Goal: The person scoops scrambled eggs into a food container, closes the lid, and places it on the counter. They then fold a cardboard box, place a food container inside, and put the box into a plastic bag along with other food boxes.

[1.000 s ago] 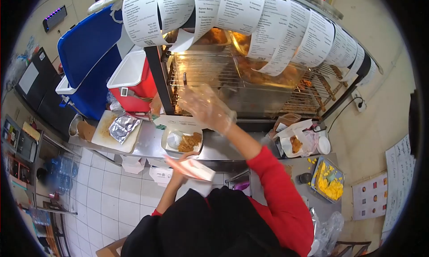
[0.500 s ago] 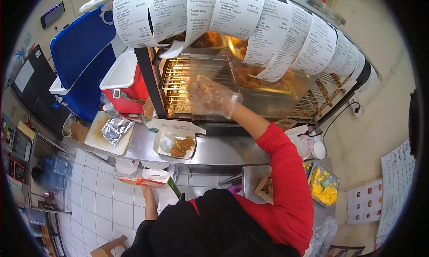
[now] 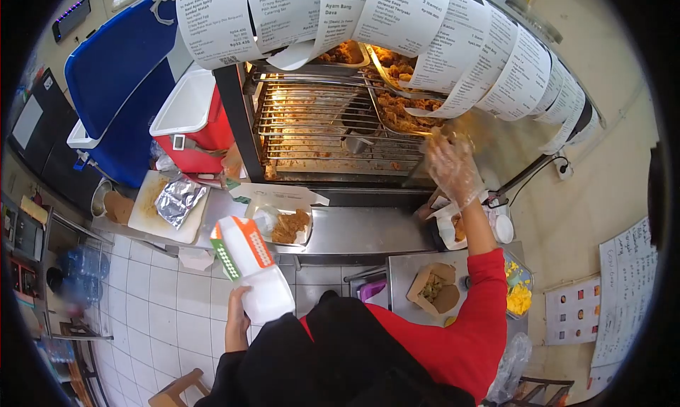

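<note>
My left hand holds a white, orange and green carton box low over the tiled floor, in front of the steel counter. My right hand, in a clear plastic glove, is raised against the sliding glass door at the right side of the warming cabinet. The cabinet stands open, showing wire racks and trays of fried chicken. An open white food box with rice and fried pieces sits on the counter below the cabinet.
Order slips hang across the cabinet top. A red cooler and a blue cooler stand left, by a board with foil. A paper bowl of food and a yellow food container sit lower right.
My right hand moved right with the glass door, opening the cabinet. My left hand dropped from the counter and now holds the carton tilted upright.
</note>
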A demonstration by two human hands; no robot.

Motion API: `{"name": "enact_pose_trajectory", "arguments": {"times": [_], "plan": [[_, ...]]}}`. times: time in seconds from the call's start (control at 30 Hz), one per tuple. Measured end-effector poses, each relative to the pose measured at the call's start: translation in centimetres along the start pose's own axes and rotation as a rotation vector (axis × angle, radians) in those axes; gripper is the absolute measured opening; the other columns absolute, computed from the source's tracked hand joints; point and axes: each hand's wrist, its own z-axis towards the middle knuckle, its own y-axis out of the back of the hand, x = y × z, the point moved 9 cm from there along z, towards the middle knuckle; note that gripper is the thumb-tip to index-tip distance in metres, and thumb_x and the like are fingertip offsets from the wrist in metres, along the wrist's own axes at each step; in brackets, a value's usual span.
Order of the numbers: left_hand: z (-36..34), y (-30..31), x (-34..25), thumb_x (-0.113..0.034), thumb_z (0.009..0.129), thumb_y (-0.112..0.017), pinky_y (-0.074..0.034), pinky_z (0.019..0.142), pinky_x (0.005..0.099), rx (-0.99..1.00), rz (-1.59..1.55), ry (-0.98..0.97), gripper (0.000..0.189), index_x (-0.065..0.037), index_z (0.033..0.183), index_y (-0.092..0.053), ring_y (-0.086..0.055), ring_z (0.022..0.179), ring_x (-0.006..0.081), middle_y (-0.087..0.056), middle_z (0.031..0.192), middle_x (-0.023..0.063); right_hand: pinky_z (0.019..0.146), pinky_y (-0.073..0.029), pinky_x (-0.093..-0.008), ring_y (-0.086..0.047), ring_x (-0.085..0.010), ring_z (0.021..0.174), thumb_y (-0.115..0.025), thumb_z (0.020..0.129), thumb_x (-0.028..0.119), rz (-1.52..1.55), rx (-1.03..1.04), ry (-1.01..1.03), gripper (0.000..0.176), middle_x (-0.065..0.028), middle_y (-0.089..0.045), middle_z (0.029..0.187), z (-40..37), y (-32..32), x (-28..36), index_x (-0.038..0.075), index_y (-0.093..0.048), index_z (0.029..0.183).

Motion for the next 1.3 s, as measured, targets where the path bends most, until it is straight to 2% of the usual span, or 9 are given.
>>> {"name": "enact_pose_trajectory", "arguments": {"times": [0.17,0.27,0.33,0.77,0.93,1.0,1.07,1.17,1.3], "plan": [[-0.5,-1.2,3.0,-0.007,0.073,-0.056,-0.041,0.096,0.0341,0.29,-0.018,0.117,0.065,-0.001,0.134,-0.034,-0.049,0.115,0.0248,-0.049,0.124,0.0138,0.093,-0.038,-0.0491,-0.055,-0.0252,0.104,-0.055,0.083,0.021,0.148,-0.154,-0.292,0.025,-0.0105,-0.058,0.114,1.5,0.8,-0.8,0.009,-0.058,0.105],[-0.6,-2.2,4.0,-0.007,0.073,-0.056,-0.036,0.101,0.0341,0.425,-0.098,0.185,0.074,-0.002,0.14,-0.026,-0.043,0.123,0.0249,-0.043,0.133,0.0138,0.093,-0.037,-0.0517,-0.052,-0.0306,0.11,-0.051,0.088,0.032,0.421,-0.239,-0.615,0.037,-0.0121,-0.054,0.122,6.5,0.2,-3.1,0.008,-0.054,0.117],[-0.7,-2.9,3.4,-0.007,0.074,-0.057,-0.035,0.102,0.034,0.463,-0.076,0.19,0.075,-0.002,0.141,-0.024,-0.041,0.124,0.0249,-0.041,0.135,0.0139,0.096,-0.035,-0.0519,-0.045,-0.0333,0.118,-0.045,0.091,0.043,0.43,-0.195,-0.626,0.052,-0.012,-0.048,0.132,8.9,-3.6,-4.3,0.007,-0.045,0.128],[0.9,-4.1,-6.9,-0.01,0.079,-0.058,-0.037,0.101,0.0361,0.379,-0.133,-0.243,0.069,-0.005,0.139,-0.025,-0.044,0.121,0.0248,-0.043,0.131,0.013,0.102,-0.034,-0.0412,-0.037,-0.0306,0.126,-0.044,0.088,0.05,0.846,-0.052,-0.715,0.065,-0.0146,-0.038,0.139,9.8,-13.4,-5.4,0.006,-0.036,0.134],[-0.5,-10.0,-10.3,-0.006,0.081,-0.059,-0.035,0.103,0.0353,0.471,-0.023,-0.428,0.073,-0.007,0.142,-0.019,-0.041,0.124,0.0229,-0.04,0.135,0.0125,0.071,-0.049,-0.0435,-0.056,-0.0306,0.099,-0.039,0.093,0.026,-0.204,0.416,-0.322,0.03,-0.0093,-0.061,0.106,10.8,-14.4,-3.5,0.008,-0.057,0.109],[-1.0,-13.0,-10.1,-0.005,0.081,-0.059,-0.033,0.103,0.0345,0.522,0.006,-0.422,0.075,-0.007,0.143,-0.016,-0.039,0.125,0.0218,-0.039,0.136,0.0129,0.064,-0.048,-0.0406,-0.06,-0.0294,0.089,-0.05,0.088,0.026,0.269,0.29,-0.606,0.028,-0.0125,-0.063,0.097,10.0,-13.6,-5.2,0.004,-0.058,0.102],[-0.2,-15.7,-7.8,-0.003,0.081,-0.059,-0.033,0.103,0.0334,0.569,0.034,-0.359,0.08,-0.007,0.144,-0.011,-0.038,0.125,0.021,-0.038,0.136,0.0136,0.068,-0.048,-0.0404,-0.059,-0.03,0.091,-0.052,0.087,0.027,0.337,0.16,-0.672,0.029,-0.0147,-0.062,0.097,9.6,-11.7,-5.6,0.002,-0.058,0.101],[-2.6,-21.2,-6.8,-0.002,0.084,-0.058,-0.036,0.099,0.0314,0.646,-0.081,-0.319,0.06,-0.008,0.134,-0.025,-0.044,0.119,0.0188,-0.044,0.129,0.0095,0.08,-0.044,-0.0439,-0.056,-0.0352,0.095,-0.049,0.088,0.03,0.373,-0.078,-0.711,0.034,-0.0171,-0.061,0.102,8.6,-13.6,-7.0,0.001,-0.057,0.104],[-3.6,-25.7,-5.7,-0.006,0.089,-0.054,-0.044,0.092,0.0364,0.692,-0.137,-0.161,0.05,-0.009,0.13,-0.026,-0.047,0.116,0.0183,-0.047,0.124,0.0078,0.077,-0.045,-0.0422,-0.057,-0.033,0.095,-0.051,0.088,0.031,0.347,-0.218,-0.721,0.033,-0.0162,-0.061,0.1,7.7,-12.8,-7.0,0.002,-0.057,0.102]]}}
